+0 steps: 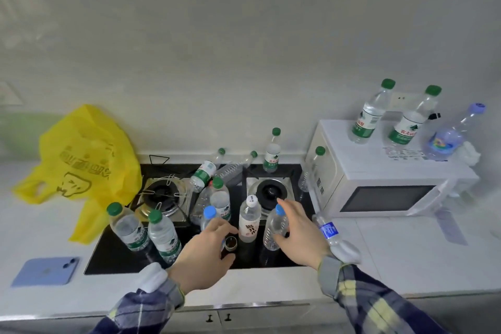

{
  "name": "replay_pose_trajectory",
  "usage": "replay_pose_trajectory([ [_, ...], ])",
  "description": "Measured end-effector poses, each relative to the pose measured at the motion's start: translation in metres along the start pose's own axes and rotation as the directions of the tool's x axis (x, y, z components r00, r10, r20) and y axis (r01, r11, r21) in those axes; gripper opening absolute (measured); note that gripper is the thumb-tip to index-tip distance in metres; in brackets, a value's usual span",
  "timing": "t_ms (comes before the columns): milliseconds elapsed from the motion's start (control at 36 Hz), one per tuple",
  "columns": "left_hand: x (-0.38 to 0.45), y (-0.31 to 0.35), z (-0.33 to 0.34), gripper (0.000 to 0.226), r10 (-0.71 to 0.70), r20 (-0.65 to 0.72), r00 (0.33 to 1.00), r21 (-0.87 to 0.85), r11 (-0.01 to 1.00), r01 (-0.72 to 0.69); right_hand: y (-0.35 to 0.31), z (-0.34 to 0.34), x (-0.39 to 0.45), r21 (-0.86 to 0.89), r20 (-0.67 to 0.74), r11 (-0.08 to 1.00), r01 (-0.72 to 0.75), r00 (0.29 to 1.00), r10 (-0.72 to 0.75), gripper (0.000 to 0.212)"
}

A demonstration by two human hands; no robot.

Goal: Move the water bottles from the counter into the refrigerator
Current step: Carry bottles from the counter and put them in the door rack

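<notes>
Nearest the camera are two plaid sleeves, and from them both hands reach out over the black stove top. The left hand (202,255) has its fingers curled toward a blue-capped bottle (209,215), whose lower body it hides; whether the fingers have closed on it or only lie against it I cannot tell. The right hand (299,233) curves its fingers and thumb about the body of a second blue-capped bottle (274,228), touching its right side, though a full clamp is not plain to see either. Between the two hands stands a white-capped bottle (249,218) with a white label, and just beside the left fingertips sits a small dark knob (231,243). To the left of the left hand stand two green-capped bottles (146,230); beyond both hands more green-capped ones stand or lie tipped across the burners. Behind the right wrist another bottle with a blue label (329,230) leans on the counter (393,252), and past it three more stand on top of the microwave (390,179). A yellow bag (86,160) and a phone (46,270) lie well off to the left. This looks like the pick-up step, early in the task, since most bottles are on the counter and no refrigerator is in view. The next move calls for firm closure on both bottles, a straight lift so the neighbours are not knocked, then a turn toward the refrigerator.
</notes>
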State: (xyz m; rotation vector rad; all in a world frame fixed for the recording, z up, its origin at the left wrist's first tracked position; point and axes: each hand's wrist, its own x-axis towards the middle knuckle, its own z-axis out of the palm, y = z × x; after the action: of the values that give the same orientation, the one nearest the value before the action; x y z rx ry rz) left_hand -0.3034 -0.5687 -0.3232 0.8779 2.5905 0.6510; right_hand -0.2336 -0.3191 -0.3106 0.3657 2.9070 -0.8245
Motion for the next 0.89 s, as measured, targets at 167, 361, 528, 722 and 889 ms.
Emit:
replay_pose_trajectory([
  [167, 0.015, -0.027, -0.024, 0.043, -0.020, -0.117, 0.993, -0.034, 0.999, 0.016, -0.005, 0.010, 0.020, -0.077, 0.059, 0.995, -0.058, 0.996, 0.062, 0.072],
  [361, 0.032, -0.046, -0.039, 0.045, -0.078, -0.064, 0.995, 0.028, 0.996, 0.080, -0.003, 0.017, 0.019, -0.049, -0.007, 0.991, -0.122, 0.993, 0.122, 0.016],
  [528, 0.045, -0.047, -0.034, 0.051, -0.075, -0.041, 0.996, 0.035, 0.996, 0.076, 0.002, 0.008, 0.011, 0.025, -0.064, 0.988, -0.154, 0.986, 0.156, 0.017],
  [722, 0.056, -0.037, -0.028, 0.042, -0.042, -0.016, 0.999, 0.078, 0.996, 0.043, 0.004, -0.003, -0.007, 0.112, -0.114, 0.977, -0.181, 0.974, 0.193, 0.019],
  [889, 0.042, -0.011, -0.044, 0.031, 0.085, 0.064, 0.994, 0.297, 0.950, -0.101, 0.010, -0.010, -0.036, 0.164, -0.120, 0.963, -0.213, 0.965, 0.234, 0.018],
])
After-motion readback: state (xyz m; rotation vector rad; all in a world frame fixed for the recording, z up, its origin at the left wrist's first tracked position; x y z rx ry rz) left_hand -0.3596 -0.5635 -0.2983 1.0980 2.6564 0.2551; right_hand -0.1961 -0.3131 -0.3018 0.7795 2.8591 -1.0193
